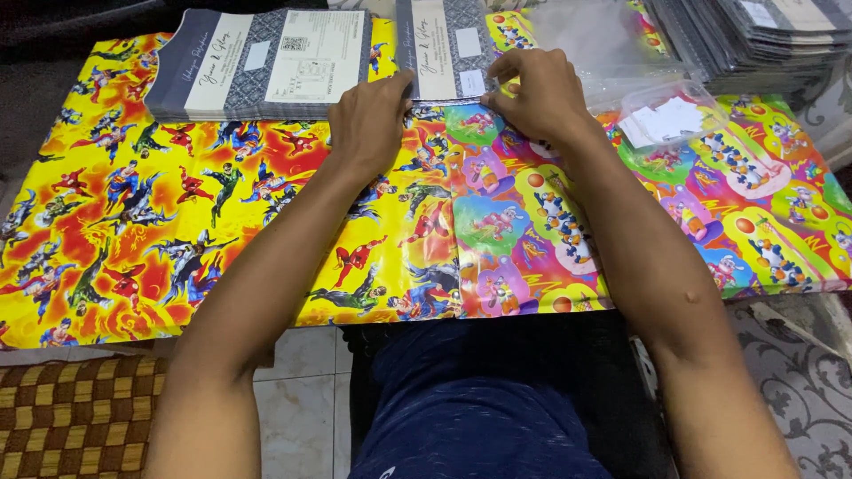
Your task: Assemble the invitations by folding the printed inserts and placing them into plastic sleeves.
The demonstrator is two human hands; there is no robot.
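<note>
Head view looks down over your two forearms onto a low table (222, 302) covered with bright cartoon wrapping paper, yellow and red on your left, green and purple on your right. Your left hand (371, 120) lies palm down with the fingers bent, its fingertips pressing the lower left edge of a grey and white printed card (441, 49) that sits at the far side of the table; judging by the flat press, it is pinning the card in place rather than lifting it. Your right hand (541, 93) is curled over the card's lower right corner, thumb and forefinger drawn close together as if pinching something small there; what lies between them is hidden by the fingers, so I cannot tell what it has hold of, only that it touches the card. The card lies directly ahead of you, between both hands, where each can reach one corner. To your left, just beside it, a stack of like cards (262, 62) rests squared up, close enough for the left hand to reach. To your right a clear plastic tub (667, 117) holding small white slips stands near the right wrist, and beyond it a clear plastic sleeve (595, 35) and a tall pile of dark sleeved cards (763, 40) fill the far right corner.
</note>
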